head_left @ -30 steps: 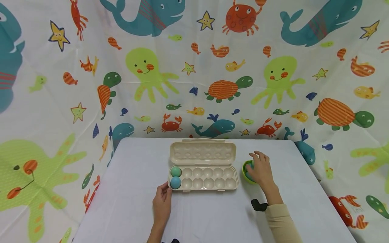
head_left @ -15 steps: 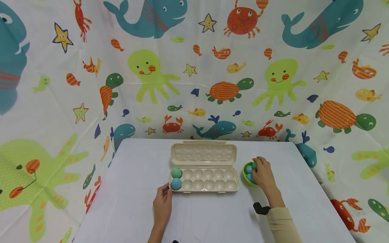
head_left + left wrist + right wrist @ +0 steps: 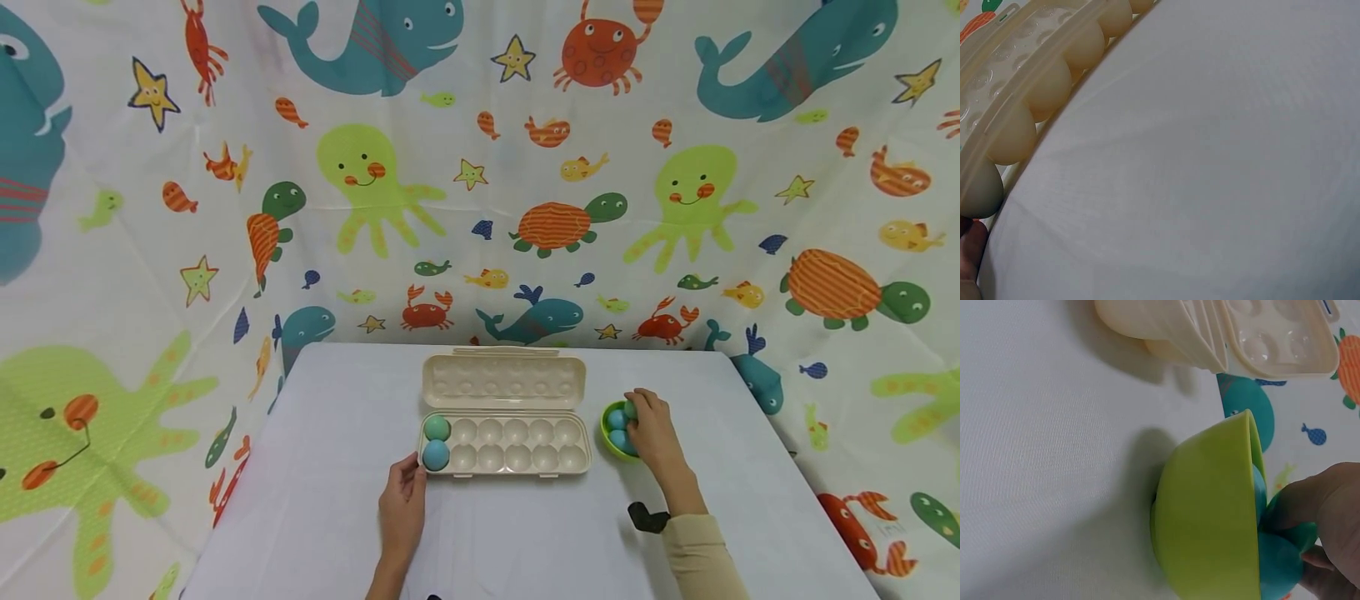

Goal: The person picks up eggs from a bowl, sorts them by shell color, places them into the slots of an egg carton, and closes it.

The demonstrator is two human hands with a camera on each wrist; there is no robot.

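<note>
A beige egg carton (image 3: 517, 457) lies with its lid raised at the back of its tray. In its left end sit a green egg (image 3: 437, 427) and, in front of it, a blue egg (image 3: 436, 455). My left hand (image 3: 402, 510) holds the carton's front left corner, the thumb (image 3: 972, 247) below the last cup in the left wrist view. On the right, my right hand (image 3: 657, 435) pinches a green egg (image 3: 1302, 535) at the mouth of a lime green bowl (image 3: 1210, 506). Blue eggs (image 3: 1277, 567) lie in the bowl beside my fingers.
A white cloth (image 3: 510, 542) covers the table. Behind it hangs a curtain (image 3: 480, 242) printed with sea animals. A black strap end (image 3: 648, 517) sticks out at the right wrist, by the beige sleeve (image 3: 701, 550).
My right hand, spread over the bowl a second ago, has closed its fingers on a green egg at the bowl's far right side. The left hand stays at the carton corner.
</note>
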